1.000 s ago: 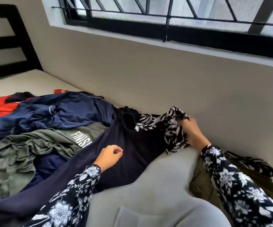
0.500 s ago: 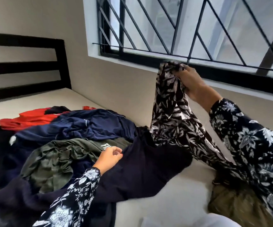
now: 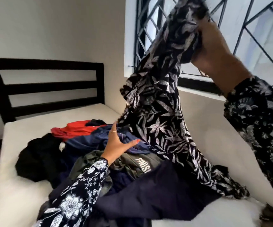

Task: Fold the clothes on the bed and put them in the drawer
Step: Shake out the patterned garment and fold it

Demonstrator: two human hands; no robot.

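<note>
My right hand (image 3: 214, 46) grips the top of a black garment with a white leaf print (image 3: 162, 115) and holds it high in front of the window; its lower end trails down to the mattress. My left hand (image 3: 117, 143) is open, fingers spread, reaching up toward the hanging cloth's left edge above the pile. The pile on the bed (image 3: 26, 194) holds a navy garment (image 3: 157, 199) in front, an olive shirt with white lettering (image 3: 132, 163), a blue jacket (image 3: 86, 143), a red garment (image 3: 76, 130) and a black one (image 3: 39, 158). No drawer is in view.
A dark slatted headboard (image 3: 47, 86) stands at the far end of the bed. A window with black bars (image 3: 149, 30) is set in the wall along the bed's right side. An olive-brown cloth (image 3: 270, 215) lies at the lower right corner.
My right hand has lifted the leaf-print garment from the bed up high before the window. My left hand has opened and risen from the navy garment toward the hanging cloth.
</note>
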